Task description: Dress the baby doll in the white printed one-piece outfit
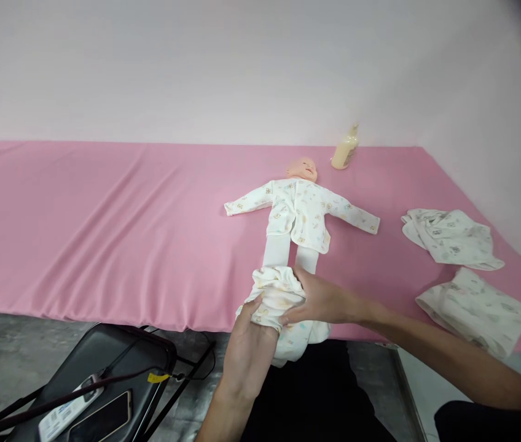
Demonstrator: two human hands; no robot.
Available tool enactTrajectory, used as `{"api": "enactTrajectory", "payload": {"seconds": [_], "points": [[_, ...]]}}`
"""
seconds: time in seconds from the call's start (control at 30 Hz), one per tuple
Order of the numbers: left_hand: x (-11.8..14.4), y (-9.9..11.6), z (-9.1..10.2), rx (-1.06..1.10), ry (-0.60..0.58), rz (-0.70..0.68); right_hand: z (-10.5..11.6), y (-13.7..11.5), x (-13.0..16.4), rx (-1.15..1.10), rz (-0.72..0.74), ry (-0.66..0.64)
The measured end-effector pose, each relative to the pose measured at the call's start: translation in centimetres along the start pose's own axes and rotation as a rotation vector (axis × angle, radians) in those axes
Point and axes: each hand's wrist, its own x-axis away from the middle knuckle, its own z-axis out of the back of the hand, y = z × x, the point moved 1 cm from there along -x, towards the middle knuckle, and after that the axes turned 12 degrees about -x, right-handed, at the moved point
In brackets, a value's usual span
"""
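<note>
A baby doll [303, 168] lies on its back on the pink sheet, head toward the wall. It wears a white patterned long-sleeved top [304, 209], and its white legs [276, 250] point toward me. Bunched around the lower end of one leg are white patterned baby pants [279, 294], with the rest hanging at the table edge. My left hand [250, 353] grips the bunched cloth from below, thumb on top and its other fingers hidden by the fabric. Thumb and fingers of my right hand [320, 299] hold the same bunch from the right, near the doll's other leg.
A pump bottle [344, 149] of pale yellow liquid stands near the wall. Two patterned white cloth pieces [454, 238] lie at the right. A black chair [117, 356] at lower left bears a phone [101, 420] and a white power strip [69, 408]. The pink sheet [104, 233] drapes over the table edge.
</note>
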Motion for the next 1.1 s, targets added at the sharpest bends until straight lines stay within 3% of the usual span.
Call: {"api": "enactTrajectory", "payload": {"seconds": [0.13, 0.3, 0.53, 0.63, 0.77, 0.87, 0.97, 1.1], "points": [[-0.1, 0.0, -0.2, 0.036, -0.012, 0.002, 0.1, -0.4, -0.5, 0.150, 0.004, -0.079], [0.4, 0.2, -0.6, 0.012, -0.007, -0.050, 0.9, -1.6, -0.8, -0.028, 0.105, -0.246], [0.9, 0.3, -0.7, -0.005, 0.010, -0.063, 2.6, -0.4, -2.3, -0.105, 0.045, -0.356], [0.7, 0.1, -0.7, -0.003, 0.024, -0.075, 2.1, -0.2, -2.8, 0.051, 0.137, -0.241], [0.3, -0.1, -0.5, 0.007, 0.105, -0.081, 0.6, -0.3, -3.1, 0.352, 0.303, 0.045], [0.3, -0.3, -0.3, 0.001, 0.128, -0.082, -0.6, 0.3, -3.1, 0.428, 0.296, 0.194], [0.1, -0.4, -0.1, -0.014, 0.131, -0.067, -1.6, 0.8, -2.6, 0.359, 0.241, 0.239], [-0.1, -0.4, 0.1, -0.066, 0.101, -0.105, -2.4, 0.5, -1.0, 0.299, 0.260, 0.202]]}}
